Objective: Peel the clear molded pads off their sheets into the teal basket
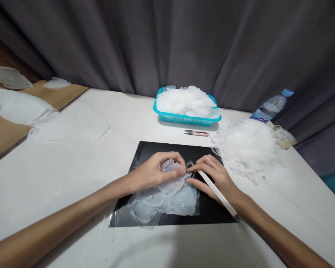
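Note:
My left hand (156, 171) is curled over a translucent white plastic piece (171, 175) and holds it down on a black mat (206, 212). My right hand (212, 175) pinches a slim white tool (219, 193) with its tip at the edge of that piece, where a small clear ring (190, 164) sits. Several more translucent flat pieces (162, 206) lie on the mat just below my hands.
A turquoise basket (167, 116) heaped with white pieces stands at the back. Small pink thread snips (197, 133) lie in front of it. At the right are a heap of white scraps (247, 149), a water bottle (269, 108) and a tape roll (283, 137). Cardboard (0, 134) lies at the left.

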The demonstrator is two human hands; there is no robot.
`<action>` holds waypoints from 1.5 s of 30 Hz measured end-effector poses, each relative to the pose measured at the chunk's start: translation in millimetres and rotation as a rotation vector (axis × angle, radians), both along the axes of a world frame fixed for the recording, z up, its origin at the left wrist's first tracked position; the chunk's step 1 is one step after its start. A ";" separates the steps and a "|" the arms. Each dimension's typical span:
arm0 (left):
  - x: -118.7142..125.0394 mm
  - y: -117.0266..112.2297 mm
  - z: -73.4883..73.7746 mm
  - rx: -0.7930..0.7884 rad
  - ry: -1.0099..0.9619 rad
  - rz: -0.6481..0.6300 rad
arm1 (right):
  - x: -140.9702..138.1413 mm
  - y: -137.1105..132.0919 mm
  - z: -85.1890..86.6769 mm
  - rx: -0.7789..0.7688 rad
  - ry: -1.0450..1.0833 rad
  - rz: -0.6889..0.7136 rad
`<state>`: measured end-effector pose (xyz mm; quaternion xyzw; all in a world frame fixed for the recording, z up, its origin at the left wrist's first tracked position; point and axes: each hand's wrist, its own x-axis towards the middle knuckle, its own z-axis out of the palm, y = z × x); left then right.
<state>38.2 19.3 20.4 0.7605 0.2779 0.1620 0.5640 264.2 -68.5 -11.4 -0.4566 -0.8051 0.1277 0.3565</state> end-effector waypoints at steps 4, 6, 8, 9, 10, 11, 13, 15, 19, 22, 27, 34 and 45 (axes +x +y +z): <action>-0.2 1.7 -0.6 0.023 0.008 0.012 | -3.3 -0.5 -3.6 0.042 -0.037 -0.027; -0.5 0.3 -1.3 0.035 0.035 0.023 | -4.6 -0.2 -3.5 0.062 -0.072 -0.025; -0.1 -2.8 -2.2 0.051 0.056 0.030 | -5.5 0.4 -2.7 0.092 -0.099 -0.038; 0.2 -4.3 -2.9 0.056 0.067 0.035 | -6.1 0.4 -2.1 0.110 -0.109 -0.047; 0.5 -5.1 -3.9 0.060 0.079 0.042 | -6.9 0.2 -1.4 0.130 -0.119 -0.056; 0.2 -4.4 -5.3 0.066 0.090 0.054 | -7.9 -0.4 -0.5 0.154 -0.129 -0.063; -2.7 3.4 -9.1 0.078 0.082 0.150 | -10.9 -2.9 1.6 0.224 -0.158 -0.066; -10.4 20.6 -13.0 0.063 0.015 0.372 | -14.4 -6.6 3.9 0.313 -0.186 -0.057; -31.3 57.2 -11.2 -0.152 -0.111 0.674 | -15.2 -8.3 4.5 0.309 -0.127 -0.124; -35.2 56.8 -1.7 -0.172 -0.121 0.558 | -6.9 0.2 -2.4 0.120 -0.011 -0.290; -20.3 25.8 9.2 -0.233 -0.151 0.168 | 4.3 11.8 -13.9 0.079 0.057 -0.444; -15.2 12.3 12.4 -0.242 -0.099 0.073 | -6.7 -0.8 -1.6 0.133 0.141 -0.278; -11.1 8.6 8.0 -0.265 -0.119 0.083 | -9.5 1.0 -14.1 0.027 -0.052 -0.113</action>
